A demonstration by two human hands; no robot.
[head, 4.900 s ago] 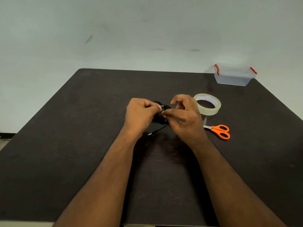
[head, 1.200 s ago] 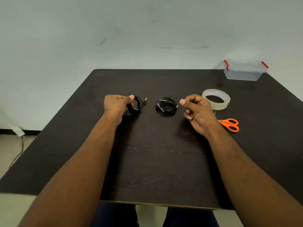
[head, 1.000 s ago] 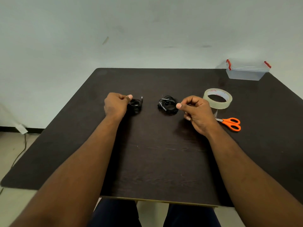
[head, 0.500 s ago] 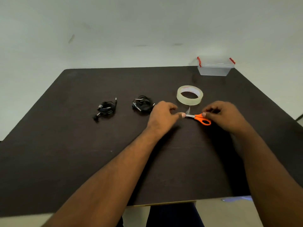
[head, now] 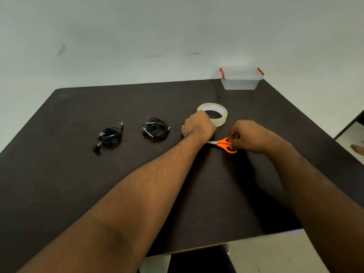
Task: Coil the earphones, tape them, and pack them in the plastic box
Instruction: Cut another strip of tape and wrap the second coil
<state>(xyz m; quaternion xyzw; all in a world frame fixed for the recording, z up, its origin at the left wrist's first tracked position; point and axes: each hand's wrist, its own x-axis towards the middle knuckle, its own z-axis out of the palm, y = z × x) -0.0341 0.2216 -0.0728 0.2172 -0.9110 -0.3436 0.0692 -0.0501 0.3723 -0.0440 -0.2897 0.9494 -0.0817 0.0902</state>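
Note:
Two black earphone bundles lie on the dark table [head: 98,184]: one coil [head: 109,136] at the left with an earbud trailing out, another coil [head: 156,128] nearer the middle. My left hand [head: 198,126] is curled at the near left edge of the clear tape roll [head: 218,115]; its fingertips are hidden. My right hand [head: 248,135] grips the handles of the orange scissors [head: 224,144], whose blades point left under my left wrist. The clear plastic box [head: 239,83] with red clips stands closed at the far right corner.
The table's right edge runs close to my right forearm, and its front edge lies just below my elbows. Bare floor shows beyond it at the right. A pale wall stands behind the table.
Both hands left the earphone coils and moved right. My left hand has gone from the scissors' tip up to the tape roll. My right hand has closed on the scissors' handles.

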